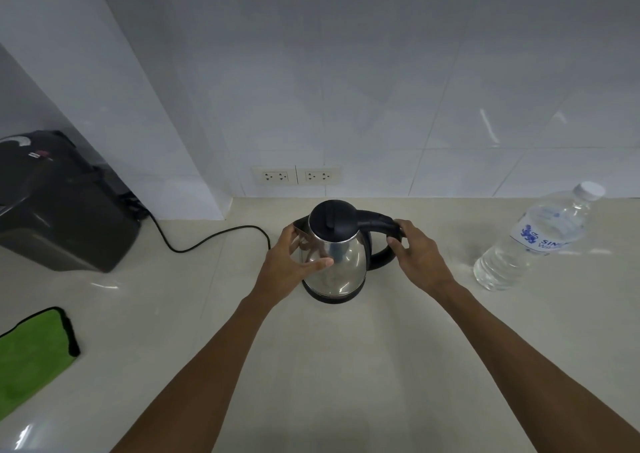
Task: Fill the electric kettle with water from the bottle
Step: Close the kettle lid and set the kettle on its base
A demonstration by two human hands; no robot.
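A steel electric kettle (pixel 341 262) with a black lid and black handle stands on its base at the middle of the pale counter. Its lid is down. My left hand (pixel 291 262) wraps the kettle's left side near the spout, thumb across the steel front. My right hand (pixel 417 255) grips the top rear of the black handle. A clear plastic water bottle (pixel 533 241) with a white cap on and a blue-and-white label stands to the right, apart from both hands.
A black appliance (pixel 59 203) sits at the far left with a black cord (pixel 207 239) running toward the kettle. A green cloth (pixel 31 355) lies at the front left. Two wall sockets (pixel 296 176) are behind the kettle on the tiled wall.
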